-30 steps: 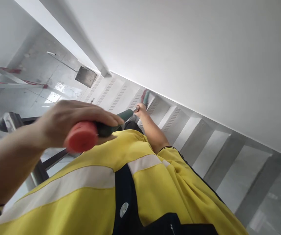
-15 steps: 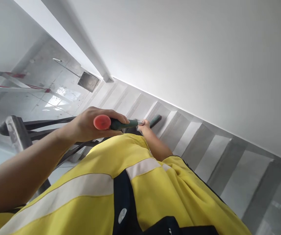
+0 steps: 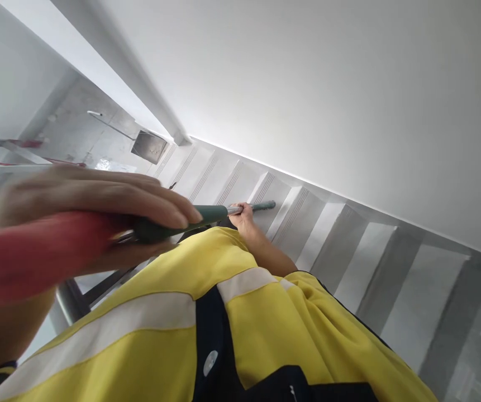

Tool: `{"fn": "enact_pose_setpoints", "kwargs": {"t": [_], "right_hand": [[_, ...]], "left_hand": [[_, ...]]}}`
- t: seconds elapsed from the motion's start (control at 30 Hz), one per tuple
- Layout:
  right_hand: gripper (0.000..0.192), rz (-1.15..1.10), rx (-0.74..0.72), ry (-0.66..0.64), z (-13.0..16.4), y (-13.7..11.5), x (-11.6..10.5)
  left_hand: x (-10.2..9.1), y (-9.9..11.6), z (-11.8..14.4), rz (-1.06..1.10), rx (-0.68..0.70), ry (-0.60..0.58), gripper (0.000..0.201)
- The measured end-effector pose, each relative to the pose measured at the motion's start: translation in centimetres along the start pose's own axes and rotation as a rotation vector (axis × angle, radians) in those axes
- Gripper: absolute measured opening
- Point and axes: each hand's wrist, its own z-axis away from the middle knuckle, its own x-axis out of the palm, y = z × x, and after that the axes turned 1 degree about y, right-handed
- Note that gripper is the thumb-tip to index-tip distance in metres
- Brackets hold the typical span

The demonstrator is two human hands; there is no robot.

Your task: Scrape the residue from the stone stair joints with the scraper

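A long pole with a red end, a green grip [image 3: 213, 215] and a thin silver shaft runs across in front of my chest. My left hand [image 3: 110, 192], at the left and close to the camera, has its fingers over the green grip and its thumb below. The hand and the red end are blurred. Farther along, my right hand [image 3: 242, 215] is closed round the silver shaft. Past it, a grey-green length [image 3: 264, 205] sticks out over the stairs; I cannot make out what its tip is.
Grey stairs [image 3: 324, 223] descend beside a white wall [image 3: 307, 95]. A dustpan-like metal pan with a long handle [image 3: 148, 147] rests on the lower floor. A ladder with red feet [image 3: 9, 167] stands at left. Part of a dark metal railing [image 3: 72, 301] shows below my left arm.
My left hand and the pole's red end have come toward the camera and to the left. The far grey-green length now lies more in line with the shaft. My right hand has barely shifted.
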Motion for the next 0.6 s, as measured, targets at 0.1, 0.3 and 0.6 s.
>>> {"fn": "enact_pose_setpoints", "kwargs": {"t": [0.1,0.3,0.6], "right_hand": [[0.028,-0.018,0.022,0.083,-2.3,-1.0,-0.1],[0.021,-0.093,-0.096,-0.070,-4.6,-6.4,3.4],[0.029,0.037,-0.226,0.010,-0.8,-1.0,2.8]], "left_hand": [[2.8,-1.5,-1.9,0.035,0.010,-0.077,0.038],[5.3,-1.9,-4.5,0.107,0.046,-0.324,0.028],[0.3,1.2,-4.0,-0.044,0.152,-0.200,0.035]]}}
